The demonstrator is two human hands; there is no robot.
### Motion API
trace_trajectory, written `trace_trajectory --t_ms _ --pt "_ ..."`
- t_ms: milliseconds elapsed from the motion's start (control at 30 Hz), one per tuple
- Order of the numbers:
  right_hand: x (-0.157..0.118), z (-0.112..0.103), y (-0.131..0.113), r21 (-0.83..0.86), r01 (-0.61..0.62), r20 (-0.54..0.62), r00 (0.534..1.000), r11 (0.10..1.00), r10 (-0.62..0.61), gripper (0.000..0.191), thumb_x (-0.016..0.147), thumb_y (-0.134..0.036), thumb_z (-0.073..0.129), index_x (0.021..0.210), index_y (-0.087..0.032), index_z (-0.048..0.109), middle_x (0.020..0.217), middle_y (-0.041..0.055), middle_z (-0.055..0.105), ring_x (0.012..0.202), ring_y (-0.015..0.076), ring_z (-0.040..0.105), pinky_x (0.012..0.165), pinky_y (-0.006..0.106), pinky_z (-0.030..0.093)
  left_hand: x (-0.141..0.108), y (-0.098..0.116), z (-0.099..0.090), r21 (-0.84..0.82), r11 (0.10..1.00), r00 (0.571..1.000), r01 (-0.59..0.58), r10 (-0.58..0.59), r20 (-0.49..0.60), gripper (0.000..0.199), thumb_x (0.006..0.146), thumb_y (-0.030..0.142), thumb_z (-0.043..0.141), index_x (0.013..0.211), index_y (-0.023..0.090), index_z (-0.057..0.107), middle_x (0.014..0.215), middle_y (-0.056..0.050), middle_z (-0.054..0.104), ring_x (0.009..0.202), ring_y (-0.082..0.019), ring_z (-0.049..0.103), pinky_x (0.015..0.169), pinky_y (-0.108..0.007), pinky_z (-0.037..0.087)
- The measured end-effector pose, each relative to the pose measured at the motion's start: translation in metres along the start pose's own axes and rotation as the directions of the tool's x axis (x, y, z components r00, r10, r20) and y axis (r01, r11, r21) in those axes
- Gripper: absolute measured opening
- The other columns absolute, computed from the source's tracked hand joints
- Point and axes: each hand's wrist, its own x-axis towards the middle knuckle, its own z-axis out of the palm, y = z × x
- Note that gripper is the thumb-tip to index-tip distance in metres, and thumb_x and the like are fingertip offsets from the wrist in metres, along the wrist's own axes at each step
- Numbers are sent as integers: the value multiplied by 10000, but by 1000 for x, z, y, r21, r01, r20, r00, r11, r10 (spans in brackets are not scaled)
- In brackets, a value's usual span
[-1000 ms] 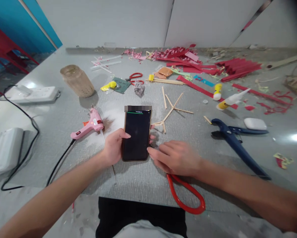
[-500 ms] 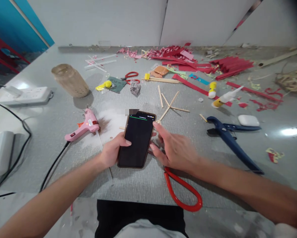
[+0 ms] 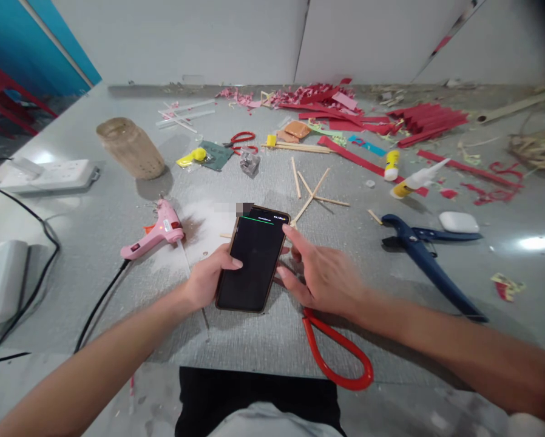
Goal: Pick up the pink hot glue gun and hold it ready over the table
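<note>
A dark phone point(image 3: 253, 264) is held by my left hand point(image 3: 211, 276), its thumb lying over the left edge of the screen. The screen is black with a thin green line near the top. At the phone's upper right edge is the index fingertip of my right hand point(image 3: 320, 273), whose fingers are apart with nothing held in them. Beyond the phone lie thin wooden sticks point(image 3: 315, 195), some crossing each other. Red scissor handles point(image 3: 338, 349) stick out below my right hand; the rest of that tool is hidden.
A pink glue gun point(image 3: 156, 230) with a black cord lies left, below a tilted brownish jar point(image 3: 131, 149). On the right are a blue cutter point(image 3: 427, 261), a white case point(image 3: 459, 222) and glue bottles point(image 3: 411, 183). Red paper scraps point(image 3: 427, 121) spread along the back.
The phone's top has tilted slightly to the right. Both hands keep nearly the same pose, and the whole view has shifted very slightly.
</note>
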Motion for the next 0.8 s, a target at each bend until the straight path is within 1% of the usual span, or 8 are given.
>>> trace_trajectory --t_ms 133,300,400,500,600,667,733,800 --pt "0 0 1 48 1 8 1000 999 -2 608 1093 -397 415 1589 -86 250 923 92 776 612 221 691 537 325 491 2 3 4 -94 996 999 5 -2 32 579 820 274 571 1361 102 683 1286 -185 759 1209 -380 703 1094 -533 492" --pt "0 -1 1 17 32 18 999 999 -32 508 1110 -371 392 1515 -68 345 790 42 736 542 195 645 534 322 487 3 7 7 -144 989 995 29 -42 -88 686 784 286 582 1440 91 625 1399 -192 707 1345 -400 623 1147 -556 460" --pt "1 -1 0 8 60 -5 998 998 -60 442 1112 -368 371 1455 -93 408 739 11 711 530 188 640 535 318 480 3 7 7 -148 988 995 39 -52 -83 689 781 283 585 1443 94 624 1397 -188 708 1342 -405 623 1139 -564 467" --pt "2 -2 0 17 60 -10 998 998 -60 414 1113 -378 362 1415 -108 449 718 -2 702 532 175 639 540 301 473 4 5 5 -154 988 997 28 -39 -65 644 781 288 594 1391 99 672 1409 -165 709 1270 -379 673 1095 -520 509" --pt "3 -3 -1 22 46 7 999 999 -46 420 1115 -371 361 1421 -95 445 733 7 715 557 175 647 552 298 479 5 4 4 -155 988 998 18 -29 -64 601 779 288 600 1338 93 708 1352 -150 745 1200 -347 714 1055 -472 535" --pt "3 -3 -1 26 41 19 999 999 -42 411 1115 -348 366 1423 -88 443 795 28 744 591 175 660 561 304 480 5 5 6 -148 989 998 5 -14 -57 607 779 281 591 1346 92 701 1334 -153 753 1208 -348 711 1050 -472 536" --pt "2 -4 0 29 90 12 996 996 -90 375 1109 -315 387 1406 -98 461 884 50 765 651 173 680 579 308 471 6 6 8 -136 991 998 -17 9 -62 639 772 277 583 1377 97 680 1377 -155 731 1241 -357 692 1058 -483 528" --pt "1 -4 1 25 199 16 980 980 -199 324 1100 -291 416 1364 -124 503 878 35 749 670 167 670 586 310 439 7 8 11 -135 991 998 -15 7 -61 690 763 280 577 1422 91 646 1422 -167 701 1258 -369 679 1067 -501 519"
